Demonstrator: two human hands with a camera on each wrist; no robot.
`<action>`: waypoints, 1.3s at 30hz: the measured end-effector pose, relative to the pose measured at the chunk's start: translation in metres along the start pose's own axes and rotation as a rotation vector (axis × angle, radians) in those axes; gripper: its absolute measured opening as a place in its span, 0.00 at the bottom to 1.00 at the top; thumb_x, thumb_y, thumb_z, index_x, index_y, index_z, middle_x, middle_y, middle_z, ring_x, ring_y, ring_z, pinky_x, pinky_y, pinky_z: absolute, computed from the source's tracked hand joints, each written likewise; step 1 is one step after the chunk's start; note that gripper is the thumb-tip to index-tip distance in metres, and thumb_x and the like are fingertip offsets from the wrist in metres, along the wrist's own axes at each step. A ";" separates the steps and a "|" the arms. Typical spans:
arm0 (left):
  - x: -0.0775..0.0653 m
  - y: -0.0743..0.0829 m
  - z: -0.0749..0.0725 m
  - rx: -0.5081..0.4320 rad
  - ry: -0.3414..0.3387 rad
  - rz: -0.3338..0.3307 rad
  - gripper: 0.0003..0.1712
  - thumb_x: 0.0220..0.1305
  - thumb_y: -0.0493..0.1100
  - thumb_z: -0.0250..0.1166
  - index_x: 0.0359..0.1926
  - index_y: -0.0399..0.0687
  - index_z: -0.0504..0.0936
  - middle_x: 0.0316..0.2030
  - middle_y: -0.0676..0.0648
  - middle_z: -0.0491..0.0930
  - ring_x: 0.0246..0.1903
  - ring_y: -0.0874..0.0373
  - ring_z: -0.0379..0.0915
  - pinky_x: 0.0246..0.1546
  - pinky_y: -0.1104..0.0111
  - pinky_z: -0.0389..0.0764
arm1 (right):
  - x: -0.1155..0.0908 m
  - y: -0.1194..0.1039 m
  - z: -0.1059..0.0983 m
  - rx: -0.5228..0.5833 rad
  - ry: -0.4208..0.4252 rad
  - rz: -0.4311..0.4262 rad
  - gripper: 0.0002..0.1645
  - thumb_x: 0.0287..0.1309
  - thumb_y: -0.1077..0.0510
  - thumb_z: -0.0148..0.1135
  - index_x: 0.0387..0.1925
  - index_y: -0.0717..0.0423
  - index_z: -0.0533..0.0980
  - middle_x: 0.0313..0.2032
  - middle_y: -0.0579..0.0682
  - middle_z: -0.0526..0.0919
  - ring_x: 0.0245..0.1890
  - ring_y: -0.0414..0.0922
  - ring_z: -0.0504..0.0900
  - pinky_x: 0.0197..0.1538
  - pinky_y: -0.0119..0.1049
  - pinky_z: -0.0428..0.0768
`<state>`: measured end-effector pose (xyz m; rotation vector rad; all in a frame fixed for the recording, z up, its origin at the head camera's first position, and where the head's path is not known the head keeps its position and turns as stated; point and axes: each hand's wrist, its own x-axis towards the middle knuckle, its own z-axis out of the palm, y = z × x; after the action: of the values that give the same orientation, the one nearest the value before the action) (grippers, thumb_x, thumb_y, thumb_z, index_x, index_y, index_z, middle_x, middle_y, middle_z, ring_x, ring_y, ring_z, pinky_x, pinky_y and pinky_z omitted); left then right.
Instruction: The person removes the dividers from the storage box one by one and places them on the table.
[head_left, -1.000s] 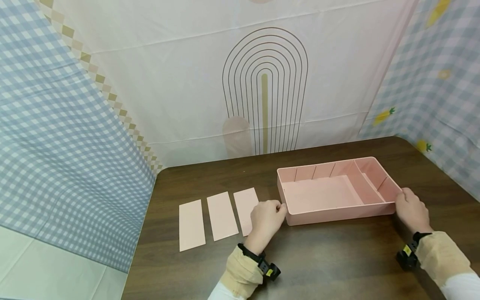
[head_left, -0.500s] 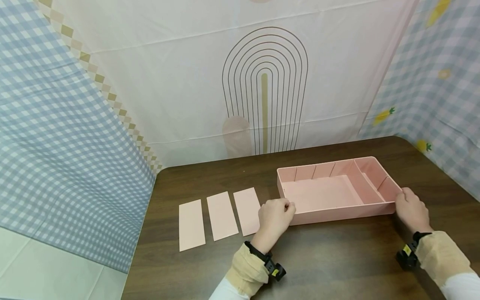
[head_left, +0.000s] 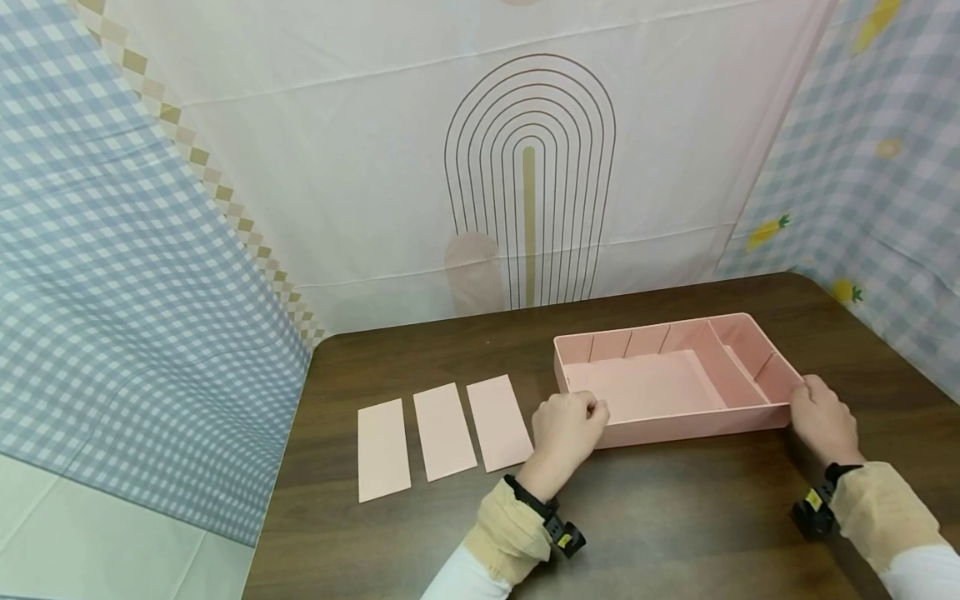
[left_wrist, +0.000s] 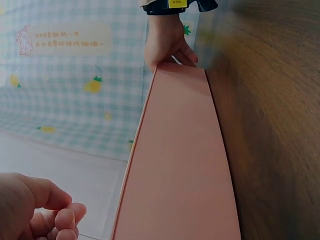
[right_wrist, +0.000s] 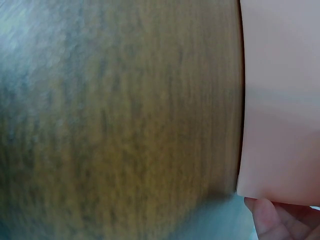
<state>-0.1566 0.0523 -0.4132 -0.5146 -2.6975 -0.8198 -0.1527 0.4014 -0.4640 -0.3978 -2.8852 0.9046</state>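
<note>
A pink storage box (head_left: 645, 383) with low walls sits on the right half of the table. A fixed partition splits off its right end, which a small crosswise divider halves; slots line the back wall. My right hand (head_left: 823, 419) grips the front right corner, its fingers (right_wrist: 267, 215) at the end wall in the right wrist view. Over the front wall, near the left corner, is my left hand (head_left: 568, 427) with curled fingers. In the left wrist view, thumb and fingertips (left_wrist: 64, 217) meet with nothing visible between them, apart from the box's front wall (left_wrist: 175, 160).
Three flat pink panels lie in a row left of the box: a left one (head_left: 383, 451), a middle one (head_left: 446, 432) and a right one (head_left: 499, 423) close to my left hand. Behind the dark wooden table (head_left: 675, 517) hangs a pale cloth (head_left: 360, 192).
My left hand has moved right along the box's front wall, uncovering the right panel and the box's front left corner area. My right hand, the box and the panels have stayed put.
</note>
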 end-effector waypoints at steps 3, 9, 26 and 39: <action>0.002 0.004 0.002 0.007 0.002 0.012 0.20 0.57 0.46 0.55 0.09 0.57 0.64 0.08 0.60 0.55 0.09 0.66 0.54 0.11 0.74 0.53 | 0.000 0.000 0.000 0.002 -0.004 0.007 0.28 0.64 0.52 0.23 0.52 0.72 0.57 0.48 0.78 0.62 0.43 0.74 0.63 0.41 0.67 0.62; 0.005 0.010 0.007 0.023 -0.003 0.022 0.20 0.58 0.47 0.54 0.09 0.57 0.64 0.07 0.60 0.56 0.09 0.67 0.54 0.11 0.74 0.55 | 0.000 -0.001 -0.001 0.001 -0.004 0.013 0.28 0.64 0.53 0.23 0.52 0.72 0.56 0.48 0.78 0.62 0.43 0.75 0.63 0.41 0.67 0.62; 0.009 0.023 0.014 0.059 0.027 0.049 0.20 0.58 0.48 0.54 0.10 0.59 0.65 0.08 0.61 0.57 0.11 0.68 0.53 0.12 0.75 0.54 | 0.000 -0.001 0.000 -0.003 0.018 -0.007 0.27 0.64 0.53 0.23 0.50 0.71 0.58 0.47 0.77 0.63 0.42 0.74 0.64 0.40 0.66 0.63; 0.014 0.036 0.017 0.103 0.005 0.058 0.20 0.59 0.49 0.53 0.10 0.60 0.66 0.08 0.61 0.58 0.12 0.69 0.53 0.12 0.75 0.53 | -0.001 -0.001 0.000 -0.012 0.024 -0.005 0.25 0.63 0.53 0.24 0.47 0.70 0.60 0.46 0.77 0.64 0.41 0.75 0.64 0.37 0.64 0.63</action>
<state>-0.1574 0.0934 -0.4050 -0.5630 -2.6897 -0.6623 -0.1523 0.4001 -0.4636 -0.3998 -2.8702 0.8757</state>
